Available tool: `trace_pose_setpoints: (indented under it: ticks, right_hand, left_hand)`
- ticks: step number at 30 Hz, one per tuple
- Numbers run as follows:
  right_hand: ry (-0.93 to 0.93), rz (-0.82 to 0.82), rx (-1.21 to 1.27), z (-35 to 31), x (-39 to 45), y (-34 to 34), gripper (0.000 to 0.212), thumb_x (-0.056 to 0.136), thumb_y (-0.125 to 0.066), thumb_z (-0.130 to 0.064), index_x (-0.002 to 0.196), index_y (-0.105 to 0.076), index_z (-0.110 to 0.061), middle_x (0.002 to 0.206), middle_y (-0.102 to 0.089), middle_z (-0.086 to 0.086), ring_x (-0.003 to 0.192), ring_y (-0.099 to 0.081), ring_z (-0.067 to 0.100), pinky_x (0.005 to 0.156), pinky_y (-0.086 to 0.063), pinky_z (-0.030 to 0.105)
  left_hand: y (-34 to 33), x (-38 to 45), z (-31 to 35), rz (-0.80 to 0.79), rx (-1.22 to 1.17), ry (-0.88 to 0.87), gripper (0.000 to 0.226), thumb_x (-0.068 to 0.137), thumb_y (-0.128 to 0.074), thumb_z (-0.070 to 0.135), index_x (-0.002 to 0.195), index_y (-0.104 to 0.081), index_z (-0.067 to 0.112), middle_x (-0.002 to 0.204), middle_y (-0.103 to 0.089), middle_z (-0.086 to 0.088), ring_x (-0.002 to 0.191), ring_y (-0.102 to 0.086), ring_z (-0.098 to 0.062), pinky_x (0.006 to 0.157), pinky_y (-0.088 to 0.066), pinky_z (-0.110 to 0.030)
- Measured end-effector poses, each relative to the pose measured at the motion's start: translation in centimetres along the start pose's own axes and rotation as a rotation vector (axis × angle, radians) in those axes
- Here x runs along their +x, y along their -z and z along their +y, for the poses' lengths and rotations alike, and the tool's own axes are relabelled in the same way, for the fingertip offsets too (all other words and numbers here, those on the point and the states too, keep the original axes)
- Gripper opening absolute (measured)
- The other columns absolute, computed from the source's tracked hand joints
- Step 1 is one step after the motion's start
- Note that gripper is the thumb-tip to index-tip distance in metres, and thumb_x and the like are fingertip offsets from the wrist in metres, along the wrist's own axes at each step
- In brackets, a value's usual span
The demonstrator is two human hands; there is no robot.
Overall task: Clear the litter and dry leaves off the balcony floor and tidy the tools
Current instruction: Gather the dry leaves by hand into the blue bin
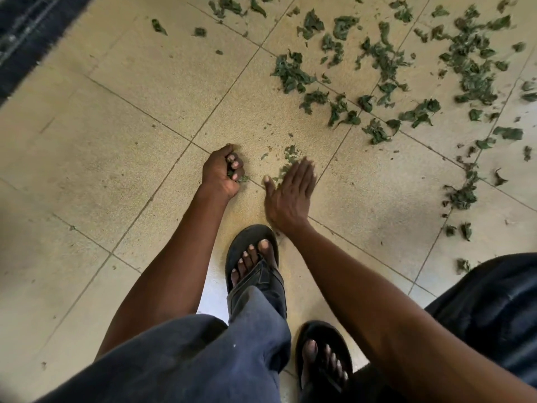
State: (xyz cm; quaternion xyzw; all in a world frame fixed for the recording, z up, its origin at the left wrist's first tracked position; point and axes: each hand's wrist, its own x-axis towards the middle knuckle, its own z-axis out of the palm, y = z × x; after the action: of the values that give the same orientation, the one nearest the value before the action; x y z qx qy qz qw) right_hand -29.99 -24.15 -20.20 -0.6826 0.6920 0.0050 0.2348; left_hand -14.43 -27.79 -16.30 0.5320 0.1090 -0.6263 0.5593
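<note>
Most of the leaves lie scattered over the floor ahead and to your right, nearest your right hand, whose fingers lie flat and together beside a few crumbs. Your left hand grips what looks like a small clump of leaf bits; nothing blocks the sweep.

Floor of square beige tiles, speckled, with thin dark grout lines running diagonally across the view. A dark, blurred band borders the upper left corner. Soft, diffuse light; a brighter patch lies near centre bottom.
</note>
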Motion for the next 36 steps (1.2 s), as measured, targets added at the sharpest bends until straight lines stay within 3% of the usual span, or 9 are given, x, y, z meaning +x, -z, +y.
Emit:
trace_pose_setpoints:
  ticks: [4, 10, 15, 20, 23, 26, 30, 32, 36]
  right_hand:
    - [0.184, -0.015, 0.091, -1.0, 4.6, 2.0, 0.076, 0.102, -0.013, -0.054, 0.153, 0.01, -0.003, 0.161, 0.017, 0.016, 0.148, 0.019, 0.026, 0.122, 0.008, 0.043]
    - [0.137, 0.034, 0.216, -0.6, 8.4, 3.4, 0.069, 0.104, -0.015, -0.047, 0.154, 0.002, -0.004, 0.163, 0.007, 0.014, 0.15, 0.01, 0.025, 0.123, 0.003, 0.042]
    - [0.567, -0.12, 0.064, -2.4, 9.7, 3.2, 0.06, 0.105, -0.023, -0.041, 0.155, -0.015, -0.008, 0.163, -0.007, 0.013, 0.151, 0.001, 0.026, 0.123, 0.0, 0.042]
    - [1.013, -0.155, -0.009, -0.2, 7.2, 1.9, 0.046, 0.1, -0.035, -0.026, 0.133, -0.054, -0.001, 0.149, -0.039, 0.023, 0.142, -0.03, 0.039, 0.118, -0.025, 0.052]
    - [1.206, -0.093, -0.098, 2.5, 6.4, 1.7, 0.032, 0.094, -0.051, -0.007, 0.123, -0.061, 0.002, 0.14, -0.05, 0.024, 0.136, -0.042, 0.039, 0.109, -0.039, 0.052]
    - [1.185, -0.056, -0.149, 4.3, 7.0, 3.3, 0.043, 0.084, -0.059, 0.007, 0.127, -0.059, 0.001, 0.139, -0.053, 0.019, 0.134, -0.045, 0.035, 0.107, -0.042, 0.051]
    - [1.094, -0.114, -0.267, 6.2, 7.5, 5.7, 0.045, 0.098, -0.043, -0.015, 0.139, -0.046, 0.002, 0.148, -0.04, 0.023, 0.142, -0.032, 0.039, 0.114, -0.029, 0.057]
    - [1.123, -0.157, -0.321, 7.5, 7.2, 6.1, 0.051, 0.095, -0.044, -0.011, 0.144, -0.038, 0.001, 0.153, -0.031, 0.025, 0.144, -0.023, 0.041, 0.115, -0.026, 0.056]
    - [1.195, -0.096, -0.416, 9.7, 5.9, 6.8, 0.061, 0.077, -0.064, 0.01, 0.136, -0.05, 0.003, 0.145, -0.044, 0.024, 0.136, -0.041, 0.041, 0.087, -0.056, 0.045]
  left_hand:
    - [0.2, -0.2, 0.4, -0.024, -0.028, -0.008, 0.02, 0.101, -0.048, 0.015, 0.082, -0.052, 0.013, 0.05, -0.04, 0.006, 0.037, -0.034, -0.005, 0.03, -0.02, -0.019]
    - [0.1, -0.4, 0.1, -0.07, -0.044, 0.013, 0.025, 0.103, -0.045, 0.024, 0.084, -0.054, 0.012, 0.049, -0.044, 0.006, 0.037, -0.037, -0.005, 0.029, -0.022, -0.018]
    - [-0.6, -0.4, 0.2, -0.076, -0.057, 0.03, 0.027, 0.103, -0.044, 0.026, 0.084, -0.056, 0.011, 0.048, -0.046, 0.004, 0.035, -0.038, -0.006, 0.028, -0.022, -0.018]
    - [-0.8, -0.2, 0.0, -0.078, -0.058, 0.037, 0.029, 0.103, -0.045, 0.026, 0.081, -0.056, 0.011, 0.05, -0.047, 0.003, 0.036, -0.038, -0.007, 0.029, -0.024, -0.019]
    - [-0.9, -0.1, -0.1, -0.064, -0.029, 0.033, 0.027, 0.103, -0.045, 0.025, 0.082, -0.056, 0.01, 0.051, -0.046, 0.003, 0.037, -0.038, -0.008, 0.029, -0.023, -0.018]
    - [-0.9, -0.1, -0.3, -0.05, 0.005, 0.041, 0.025, 0.103, -0.045, 0.024, 0.085, -0.056, 0.01, 0.054, -0.046, 0.003, 0.038, -0.037, -0.008, 0.03, -0.023, -0.018]
    - [-1.0, 0.2, -0.9, -0.033, 0.023, 0.066, 0.024, 0.103, -0.044, 0.023, 0.085, -0.056, 0.011, 0.053, -0.045, 0.003, 0.038, -0.037, -0.008, 0.031, -0.022, -0.017]
    - [-1.4, 0.3, -1.3, -0.035, 0.031, 0.083, 0.025, 0.103, -0.043, 0.023, 0.084, -0.055, 0.011, 0.051, -0.046, 0.004, 0.037, -0.038, -0.008, 0.03, -0.021, -0.016]
    - [-2.8, 0.5, -2.2, -0.047, 0.055, 0.111, 0.025, 0.103, -0.043, 0.022, 0.084, -0.054, 0.011, 0.051, -0.046, 0.003, 0.036, -0.038, -0.008, 0.03, -0.021, -0.016]
